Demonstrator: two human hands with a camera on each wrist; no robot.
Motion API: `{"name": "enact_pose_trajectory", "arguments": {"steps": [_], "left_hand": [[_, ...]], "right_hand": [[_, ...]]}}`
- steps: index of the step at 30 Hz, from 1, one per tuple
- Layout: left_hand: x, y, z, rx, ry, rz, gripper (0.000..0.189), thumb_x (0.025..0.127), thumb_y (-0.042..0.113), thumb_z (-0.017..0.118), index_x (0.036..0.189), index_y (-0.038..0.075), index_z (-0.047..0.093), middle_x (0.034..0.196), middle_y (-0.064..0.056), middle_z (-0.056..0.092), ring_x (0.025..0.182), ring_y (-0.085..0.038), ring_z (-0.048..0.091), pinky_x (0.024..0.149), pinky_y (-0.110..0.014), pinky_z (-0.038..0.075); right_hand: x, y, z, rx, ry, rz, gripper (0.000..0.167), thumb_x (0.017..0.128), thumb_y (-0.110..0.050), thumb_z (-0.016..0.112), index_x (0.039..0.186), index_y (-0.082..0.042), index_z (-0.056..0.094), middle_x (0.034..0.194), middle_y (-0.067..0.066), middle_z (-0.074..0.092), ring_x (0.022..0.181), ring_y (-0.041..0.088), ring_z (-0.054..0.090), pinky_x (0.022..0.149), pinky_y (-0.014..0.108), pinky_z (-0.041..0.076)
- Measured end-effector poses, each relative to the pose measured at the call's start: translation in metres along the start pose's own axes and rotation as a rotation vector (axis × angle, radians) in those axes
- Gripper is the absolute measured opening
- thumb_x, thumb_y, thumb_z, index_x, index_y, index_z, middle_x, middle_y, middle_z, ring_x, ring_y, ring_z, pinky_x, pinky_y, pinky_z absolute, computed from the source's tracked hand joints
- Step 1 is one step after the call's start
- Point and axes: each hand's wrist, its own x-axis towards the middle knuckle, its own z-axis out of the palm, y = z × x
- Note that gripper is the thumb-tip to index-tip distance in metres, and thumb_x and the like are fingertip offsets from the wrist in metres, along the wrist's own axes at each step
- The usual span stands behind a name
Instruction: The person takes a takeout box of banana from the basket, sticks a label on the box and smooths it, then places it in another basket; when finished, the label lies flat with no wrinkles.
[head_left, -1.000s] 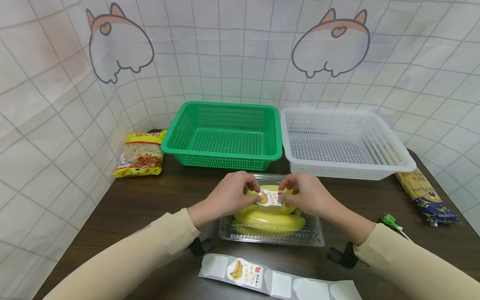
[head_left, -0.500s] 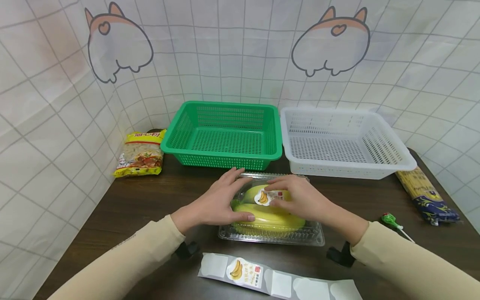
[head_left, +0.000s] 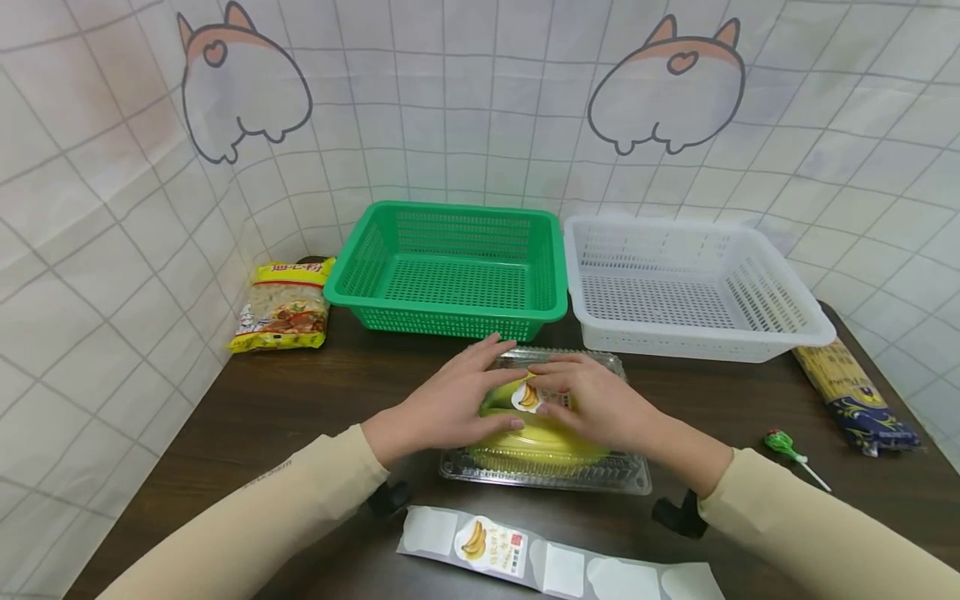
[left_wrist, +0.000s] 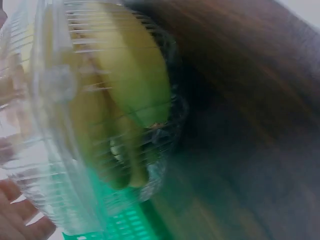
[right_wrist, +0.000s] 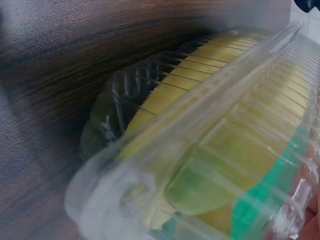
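On the near part of the dark wooden table, a strip of labels is laid, and one printed label with a banana picture is seen on its left half. Just beyond it, in the middle, a clear plastic container is placed on the table, and yellow bananas with greenish ends are seen inside it through the plastic. On the top of its lid, a banana label is seen, partly covered by the right hand. The fingers of this hand are slightly bent, with the thumb kept apart from them, and they are rested at the label. The left hand is spread above the left side of the lid, its fingers extended and its thumb apart; nothing is gripped by either hand. How firmly the lid is pressed cannot be told. To the right, a green lollipop is laid with its white stick pointed to the near right. Farther on the right, a blue and yellow pack is partly hidden by the white basket. On the far left, a yellow food bag is placed beside the green basket. The two baskets are set side by side, before a white gridded cloth.
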Motion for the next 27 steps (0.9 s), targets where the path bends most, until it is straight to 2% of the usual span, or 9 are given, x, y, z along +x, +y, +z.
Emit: {"name": "enact_pose_trajectory", "arguments": {"steps": [5,10,15,21,27], "left_hand": [[0.004,0.007,-0.004,0.166,-0.064,0.097,0.058,0.099,0.047,0.065,0.144,0.011,0.059,0.155,-0.013,0.049,0.147,-0.032,0.043,0.119,-0.052,0.037],[0.003,0.009,-0.004,0.268,-0.111,0.164,0.049,0.104,0.043,0.058,0.144,0.015,0.060,0.157,-0.008,0.050,0.146,-0.032,0.045,0.114,-0.053,0.043],[0.002,0.011,-0.004,0.296,-0.179,0.167,0.049,0.106,0.040,0.053,0.151,0.021,0.052,0.160,-0.001,0.046,0.149,-0.035,0.040,0.115,-0.056,0.040],[0.001,0.011,-0.009,0.289,-0.272,0.171,0.047,0.107,0.039,0.051,0.153,0.033,0.048,0.165,-0.002,0.037,0.154,-0.038,0.028,0.120,-0.058,0.033],[-0.001,0.008,-0.012,0.245,-0.309,0.177,0.046,0.107,0.041,0.049,0.153,0.036,0.046,0.167,-0.003,0.033,0.156,-0.037,0.023,0.123,-0.057,0.027]], "right_hand": [[-0.001,0.001,0.000,-0.028,-0.007,0.003,0.037,0.094,-0.018,0.074,0.128,-0.004,0.071,0.141,0.017,0.063,0.135,0.042,0.053,0.112,0.057,0.042],[-0.005,0.004,-0.002,-0.055,-0.007,0.031,0.036,0.094,-0.020,0.074,0.128,-0.008,0.072,0.144,0.017,0.061,0.137,0.043,0.050,0.110,0.059,0.043],[-0.009,0.007,-0.003,-0.061,-0.029,0.070,0.038,0.094,-0.025,0.074,0.129,-0.010,0.072,0.148,0.014,0.058,0.138,0.043,0.047,0.109,0.061,0.044],[-0.017,0.014,-0.004,-0.066,0.006,0.074,0.033,0.091,-0.022,0.078,0.122,-0.010,0.076,0.146,0.014,0.060,0.141,0.045,0.045,0.114,0.062,0.036],[-0.025,0.022,-0.004,-0.047,0.047,0.088,0.025,0.089,-0.020,0.079,0.113,-0.010,0.080,0.143,0.015,0.062,0.143,0.047,0.042,0.117,0.064,0.031]]}}
